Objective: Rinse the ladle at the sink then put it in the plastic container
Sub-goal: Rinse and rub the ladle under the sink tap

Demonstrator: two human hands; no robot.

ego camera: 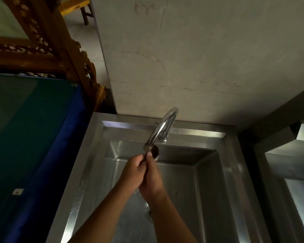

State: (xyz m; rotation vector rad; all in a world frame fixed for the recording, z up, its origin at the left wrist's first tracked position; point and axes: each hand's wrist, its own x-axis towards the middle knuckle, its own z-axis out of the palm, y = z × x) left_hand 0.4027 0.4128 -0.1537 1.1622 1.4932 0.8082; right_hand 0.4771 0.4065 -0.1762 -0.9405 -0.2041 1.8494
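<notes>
Both my hands meet over the steel sink (211, 181), right under the tip of the curved faucet (162, 128). My left hand (132, 171) and my right hand (152, 179) are closed together around a thin dark handle, the ladle (145, 157). It rises between my fingers to the spout. A dark round shape (156, 151) just past my right fingertips looks like the ladle's bowl, but I cannot tell for sure. Most of the ladle is hidden by my hands. Water splashes below my right wrist, above the drain (147, 207).
A large blue-edged, green-topped surface (33, 128) lies left of the sink. Behind it stands carved wooden furniture (60, 50). A pale wall (200, 58) rises behind the faucet. A second steel basin (291, 172) sits at the right.
</notes>
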